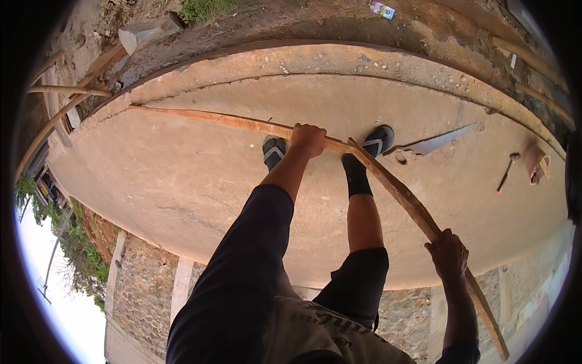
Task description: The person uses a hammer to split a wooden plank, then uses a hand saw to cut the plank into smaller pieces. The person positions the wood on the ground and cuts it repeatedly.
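My left hand (308,141) is closed around a long, thin wooden strip (212,119) that reaches away to the far left, low over the concrete. A small dark nail-like point stands up from that strip. My right hand (448,255) is wrapped round a second, darker wooden strip (400,193), which slants from between my feet to the lower right. Its far end meets or overlaps the first strip near my right foot; whether they are joined I cannot tell. A handsaw (436,142) lies flat on the floor just right of that foot.
Farther right lie a hammer (508,173) and a small open box or bag (536,164). The concrete floor (182,182) ends at a raised edge (333,57) with dirt beyond. Bamboo poles (51,130) stand at the left, and a stone block (148,33) lies at the far left.
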`<state>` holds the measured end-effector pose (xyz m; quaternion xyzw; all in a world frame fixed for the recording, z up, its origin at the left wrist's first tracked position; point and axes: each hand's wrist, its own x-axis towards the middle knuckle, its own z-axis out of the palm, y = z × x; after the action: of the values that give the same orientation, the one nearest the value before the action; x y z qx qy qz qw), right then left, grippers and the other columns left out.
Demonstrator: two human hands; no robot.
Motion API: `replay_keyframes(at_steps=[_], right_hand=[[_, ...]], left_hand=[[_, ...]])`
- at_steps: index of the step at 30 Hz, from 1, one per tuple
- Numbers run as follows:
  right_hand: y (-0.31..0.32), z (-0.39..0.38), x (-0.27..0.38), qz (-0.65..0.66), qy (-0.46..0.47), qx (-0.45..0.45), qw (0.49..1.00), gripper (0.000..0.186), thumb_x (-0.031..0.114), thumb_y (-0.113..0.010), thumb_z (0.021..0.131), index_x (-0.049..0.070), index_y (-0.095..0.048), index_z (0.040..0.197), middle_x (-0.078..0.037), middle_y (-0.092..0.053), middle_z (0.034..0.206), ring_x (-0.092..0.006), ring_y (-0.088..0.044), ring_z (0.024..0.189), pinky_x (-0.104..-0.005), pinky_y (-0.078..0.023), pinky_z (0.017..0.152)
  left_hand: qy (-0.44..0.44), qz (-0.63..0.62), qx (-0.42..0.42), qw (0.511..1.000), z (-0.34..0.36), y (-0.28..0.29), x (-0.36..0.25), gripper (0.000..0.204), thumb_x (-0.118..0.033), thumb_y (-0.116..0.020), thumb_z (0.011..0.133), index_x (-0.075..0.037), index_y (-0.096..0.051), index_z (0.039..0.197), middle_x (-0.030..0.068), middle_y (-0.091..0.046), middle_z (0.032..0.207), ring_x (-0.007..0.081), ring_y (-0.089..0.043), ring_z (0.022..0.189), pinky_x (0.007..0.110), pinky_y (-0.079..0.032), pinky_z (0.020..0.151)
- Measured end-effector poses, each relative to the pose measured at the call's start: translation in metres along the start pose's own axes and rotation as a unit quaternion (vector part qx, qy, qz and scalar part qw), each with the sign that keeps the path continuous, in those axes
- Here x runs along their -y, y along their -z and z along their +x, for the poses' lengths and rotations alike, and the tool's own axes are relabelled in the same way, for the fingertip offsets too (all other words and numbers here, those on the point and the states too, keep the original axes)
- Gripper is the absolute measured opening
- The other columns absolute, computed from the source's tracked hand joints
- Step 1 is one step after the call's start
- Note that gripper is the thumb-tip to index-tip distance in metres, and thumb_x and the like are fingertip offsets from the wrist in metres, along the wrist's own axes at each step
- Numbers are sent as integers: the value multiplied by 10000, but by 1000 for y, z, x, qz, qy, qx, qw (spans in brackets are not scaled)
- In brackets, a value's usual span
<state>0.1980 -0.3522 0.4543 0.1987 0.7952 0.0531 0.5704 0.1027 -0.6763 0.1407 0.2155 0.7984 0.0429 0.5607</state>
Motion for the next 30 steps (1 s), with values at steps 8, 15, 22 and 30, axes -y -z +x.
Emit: replay_keyframes(at_steps=[8,15,22,30], right_hand=[[-78,-36,-93,368,-40,211,905,379,278,-826,676,-14,-640,830,-152,-671,713,-270,-652,635,-415,-502,598],[-121,-40,-78,437,-69,23,896,403,283,-830,713,-15,-604,862,-165,-656,705,-286,-651,628,-429,-498,575],[-112,-57,-80,571,-71,-7,818,439,240,-833,733,-65,-562,895,-223,-647,746,-313,-647,675,-433,-502,624],[-78,-56,-102,587,-74,-55,804,397,212,-832,740,-43,-557,870,-211,-631,753,-327,-626,666,-436,-484,615]], left_hand=[[-4,-28,142,989,-43,140,50,465,-182,-693,686,-88,-690,1142,125,-712,1046,307,-675,1001,411,-530,870],[-21,9,-40,999,-120,271,-43,448,-137,-655,709,-68,-668,1152,185,-697,1012,343,-666,983,432,-523,873],[-153,124,-147,969,-166,409,-183,206,-66,-601,768,-65,-693,951,168,-686,872,354,-663,876,482,-511,820],[-243,266,-199,911,-113,544,-279,147,-64,-611,786,-82,-717,886,145,-692,844,338,-665,897,473,-494,817]])
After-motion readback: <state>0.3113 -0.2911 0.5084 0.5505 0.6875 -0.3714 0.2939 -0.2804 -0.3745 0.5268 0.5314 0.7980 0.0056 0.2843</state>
